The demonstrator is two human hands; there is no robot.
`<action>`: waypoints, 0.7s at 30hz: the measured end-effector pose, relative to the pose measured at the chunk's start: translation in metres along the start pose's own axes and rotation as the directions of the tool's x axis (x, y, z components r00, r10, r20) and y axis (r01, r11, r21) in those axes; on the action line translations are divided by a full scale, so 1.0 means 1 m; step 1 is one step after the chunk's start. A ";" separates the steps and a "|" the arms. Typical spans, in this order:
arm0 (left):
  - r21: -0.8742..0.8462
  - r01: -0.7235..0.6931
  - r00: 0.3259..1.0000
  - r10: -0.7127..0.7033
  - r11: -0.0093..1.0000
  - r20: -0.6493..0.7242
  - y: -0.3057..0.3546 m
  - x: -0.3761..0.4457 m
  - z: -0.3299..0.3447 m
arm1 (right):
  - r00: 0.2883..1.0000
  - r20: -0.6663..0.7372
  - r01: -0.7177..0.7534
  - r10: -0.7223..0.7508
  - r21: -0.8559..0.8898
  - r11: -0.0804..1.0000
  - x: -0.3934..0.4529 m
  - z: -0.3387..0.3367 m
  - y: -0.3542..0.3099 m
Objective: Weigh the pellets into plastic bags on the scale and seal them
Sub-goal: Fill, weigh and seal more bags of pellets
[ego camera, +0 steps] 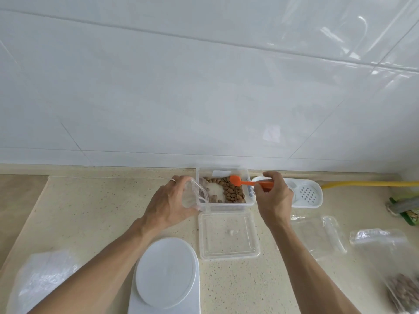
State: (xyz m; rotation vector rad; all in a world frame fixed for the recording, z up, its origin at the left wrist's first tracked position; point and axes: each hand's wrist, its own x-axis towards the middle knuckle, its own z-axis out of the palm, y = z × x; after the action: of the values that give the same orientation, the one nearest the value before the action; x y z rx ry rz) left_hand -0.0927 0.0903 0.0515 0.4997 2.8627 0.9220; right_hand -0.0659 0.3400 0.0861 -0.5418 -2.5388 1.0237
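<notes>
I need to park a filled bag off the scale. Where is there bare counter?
Bare counter lies left of the left hand, reaching back to the wall, and between the scale and the right forearm, in front of the lid. It is crowded to the right: empty bags, a white dish, a filled bag.

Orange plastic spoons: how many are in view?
1: the orange plastic spoon is held by the right hand over the clear plastic box of brown pellets. None seems hidden.
</notes>
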 end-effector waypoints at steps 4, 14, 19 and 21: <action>0.060 0.018 1.000 -0.018 0.998 0.003 -0.007 0.003 -0.001 | 0.944 -0.019 0.317 -0.329 -0.214 0.924 0.009 0.006 0.007; 0.071 0.077 0.994 -0.082 0.994 0.071 -0.012 0.005 -0.002 | 0.976 0.218 0.009 0.014 -0.104 0.995 -0.002 0.016 0.022; 0.086 0.070 0.994 -0.077 0.994 0.079 -0.012 0.003 -0.006 | 0.888 0.240 -0.437 0.393 0.166 0.884 -0.010 0.027 0.025; 0.111 0.063 0.994 -0.072 0.992 0.080 -0.011 0.005 -0.007 | 0.862 0.203 -0.504 0.465 0.233 0.832 -0.012 0.029 0.028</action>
State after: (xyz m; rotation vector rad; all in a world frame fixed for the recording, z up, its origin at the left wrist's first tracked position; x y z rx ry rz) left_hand -0.1020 0.0794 0.0510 0.4364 2.8448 0.7210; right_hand -0.0624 0.3361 0.0441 -1.1046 -2.3526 1.6177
